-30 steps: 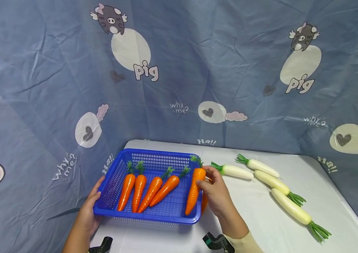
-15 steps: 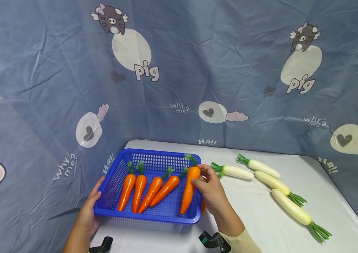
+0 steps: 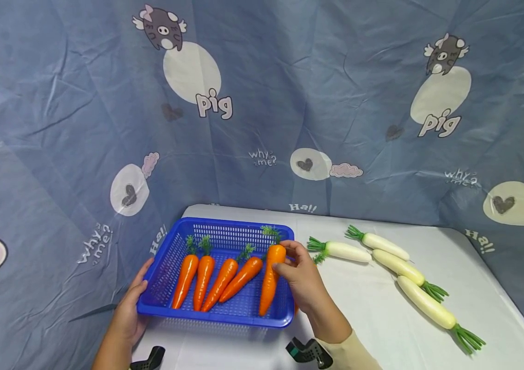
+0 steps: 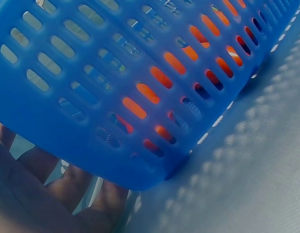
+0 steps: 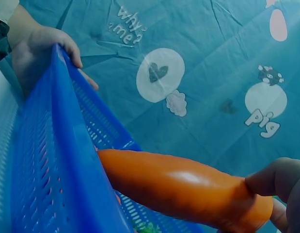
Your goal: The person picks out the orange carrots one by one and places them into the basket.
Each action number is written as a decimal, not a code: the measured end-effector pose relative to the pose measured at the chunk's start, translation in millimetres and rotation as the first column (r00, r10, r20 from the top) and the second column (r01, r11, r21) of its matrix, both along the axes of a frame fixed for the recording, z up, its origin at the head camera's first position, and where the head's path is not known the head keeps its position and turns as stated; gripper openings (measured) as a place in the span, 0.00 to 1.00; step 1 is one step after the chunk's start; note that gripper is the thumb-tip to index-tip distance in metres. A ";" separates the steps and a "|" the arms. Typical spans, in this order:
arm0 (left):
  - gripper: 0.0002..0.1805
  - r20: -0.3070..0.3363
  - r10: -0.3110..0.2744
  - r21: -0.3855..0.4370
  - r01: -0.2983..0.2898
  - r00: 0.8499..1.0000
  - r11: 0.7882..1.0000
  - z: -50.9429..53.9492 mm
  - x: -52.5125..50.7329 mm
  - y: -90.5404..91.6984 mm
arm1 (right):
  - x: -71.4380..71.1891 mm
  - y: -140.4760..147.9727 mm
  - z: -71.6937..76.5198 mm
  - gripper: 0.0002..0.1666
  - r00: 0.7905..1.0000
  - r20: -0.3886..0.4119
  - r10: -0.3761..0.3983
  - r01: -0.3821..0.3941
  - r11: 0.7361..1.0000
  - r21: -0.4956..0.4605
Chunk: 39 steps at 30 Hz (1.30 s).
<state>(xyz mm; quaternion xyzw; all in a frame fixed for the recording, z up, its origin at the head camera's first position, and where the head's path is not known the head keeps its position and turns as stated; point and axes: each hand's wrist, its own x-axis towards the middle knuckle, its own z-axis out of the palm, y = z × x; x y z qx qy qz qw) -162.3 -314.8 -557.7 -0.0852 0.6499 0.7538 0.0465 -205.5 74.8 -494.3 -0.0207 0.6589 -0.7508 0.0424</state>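
Observation:
My right hand (image 3: 302,275) pinches a carrot (image 3: 269,282) by its thick top end, between thumb and fingers. That carrot hangs over the right part of the blue basket (image 3: 216,317), its leafy top pointing away and its tip toward me. In the right wrist view the held carrot (image 5: 183,187) spans the basket's rim. Several other carrots (image 3: 203,282) lie side by side in the basket, leaves toward the back. My left hand (image 3: 129,308) grips the basket's left side at the rim; the left wrist view shows its fingers (image 4: 70,187) against the outer wall.
Several white radishes (image 3: 346,251) with green stalks lie on the white table (image 3: 363,318) right of the basket. Another carrot (image 3: 296,309) lies just outside the basket's right side, mostly hidden by my right hand. A blue printed cloth (image 3: 262,113) hangs behind.
My right hand has carried the carrot leftward, from above the basket's right rim to inside it, beside the other carrots. The left hand and basket have stayed put.

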 end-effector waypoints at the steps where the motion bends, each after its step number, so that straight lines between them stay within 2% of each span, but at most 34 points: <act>1: 0.31 -0.002 -0.001 0.004 0.001 1.000 1.000 0.0 0.1 0.0 | -0.7 -1.0 0.0 0.31 1.000 0.001 0.001 -0.001 1.000 0.004; 7: 0.31 -0.028 -0.015 0.010 0.015 0.999 1.000 -0.2 -0.6 0.3 | -3.5 -7.1 1.5 0.29 1.000 0.009 -0.006 0.006 0.999 0.047; 16: 0.31 -0.040 -0.018 0.007 0.018 0.999 1.000 1.9 -2.4 1.2 | -6.4 -11.1 1.2 0.25 0.999 -0.012 -0.052 0.052 0.999 0.008; 27: 0.31 -0.035 -0.011 0.015 0.012 0.999 1.000 1.0 -2.4 0.9 | -5.4 -9.3 0.1 0.26 1.000 0.009 -0.025 0.025 0.999 -0.022; 34: 0.31 -0.068 -0.019 0.028 0.021 0.998 0.999 -3.7 0.7 0.3 | -5.7 -8.7 -2.0 0.26 0.999 0.038 -0.018 0.020 0.997 -0.073; 39: 0.32 -0.067 -0.022 0.033 0.024 0.998 0.999 -4.9 0.8 -0.4 | -5.5 -8.1 -1.4 0.26 0.999 0.048 -0.015 0.019 0.996 -0.088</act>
